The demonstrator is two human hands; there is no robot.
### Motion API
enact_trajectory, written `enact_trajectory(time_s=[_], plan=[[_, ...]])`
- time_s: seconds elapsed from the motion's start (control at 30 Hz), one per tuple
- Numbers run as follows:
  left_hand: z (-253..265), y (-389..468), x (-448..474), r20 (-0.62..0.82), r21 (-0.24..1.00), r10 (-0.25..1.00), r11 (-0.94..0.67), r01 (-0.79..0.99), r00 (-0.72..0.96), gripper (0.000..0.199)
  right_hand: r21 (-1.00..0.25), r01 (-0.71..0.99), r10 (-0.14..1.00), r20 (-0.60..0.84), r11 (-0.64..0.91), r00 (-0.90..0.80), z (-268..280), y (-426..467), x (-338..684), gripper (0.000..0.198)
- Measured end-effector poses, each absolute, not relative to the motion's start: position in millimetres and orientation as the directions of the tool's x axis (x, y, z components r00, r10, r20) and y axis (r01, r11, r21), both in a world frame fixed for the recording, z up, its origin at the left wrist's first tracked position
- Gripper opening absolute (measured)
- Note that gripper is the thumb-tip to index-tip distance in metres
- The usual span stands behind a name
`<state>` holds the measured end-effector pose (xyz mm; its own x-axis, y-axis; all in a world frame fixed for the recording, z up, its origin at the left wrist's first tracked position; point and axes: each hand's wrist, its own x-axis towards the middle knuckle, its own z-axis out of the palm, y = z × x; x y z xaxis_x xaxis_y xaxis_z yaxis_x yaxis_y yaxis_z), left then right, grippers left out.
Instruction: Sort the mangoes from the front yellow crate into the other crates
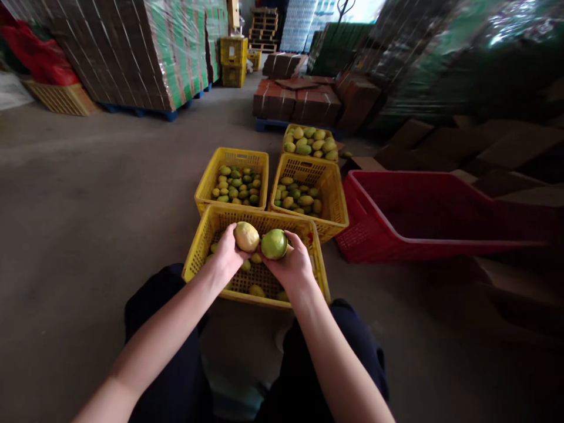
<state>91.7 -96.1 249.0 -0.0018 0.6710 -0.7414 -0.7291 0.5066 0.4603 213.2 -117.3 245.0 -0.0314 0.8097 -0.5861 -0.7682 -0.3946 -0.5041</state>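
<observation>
My left hand is closed around a pale yellow lemon. A green lemon sits in the fingers of my right hand, close beside the yellow one. Both hands are over the nearest yellow crate, which stands between my knees. A few lemons lie on its slotted bottom, partly hidden by my hands and wrists. Just beyond it are a left yellow crate and a right yellow crate, each holding many green and yellow lemons.
A further crate heaped with lemons stands behind the right one. To the right is a large red crate beside flattened cardboard. Wrapped stacks on pallets and bundled cardboard stand farther back on the concrete floor.
</observation>
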Motion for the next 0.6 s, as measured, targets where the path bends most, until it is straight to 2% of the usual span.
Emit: enact_trajectory(time_s=[0.13,0.27,0.33,0.5,0.6], plan=[[248.3,-95.1,91.0,-0.742,0.439,0.671,0.501,-0.746,0.014,0.014,-0.51,-0.766,0.818,-0.575,-0.391,-0.035,238.6,-116.2,214.7,0.023],[248.1,-96.2,90.0,-0.731,0.43,0.682,0.487,-0.76,0.023,0.016,-0.442,-0.809,0.763,-0.646,-0.388,-0.013,241.7,-116.5,213.2,0.018],[249.7,-96.6,88.7,-0.72,0.415,0.693,0.479,-0.773,0.043,0.018,-0.448,-0.801,0.761,-0.649,-0.396,-0.013,244.9,-117.0,212.0,0.016],[262.2,-96.3,82.5,-0.592,0.26,0.785,0.401,-0.879,0.183,0.033,-0.502,-0.77,0.816,-0.577,-0.393,-0.04,255.5,-120.1,208.6,0.014],[270.9,-95.6,78.9,-0.549,0.24,0.814,0.372,-0.897,0.191,0.038,-0.503,-0.78,0.838,-0.543,-0.373,-0.051,264.6,-123.3,207.8,0.016]])
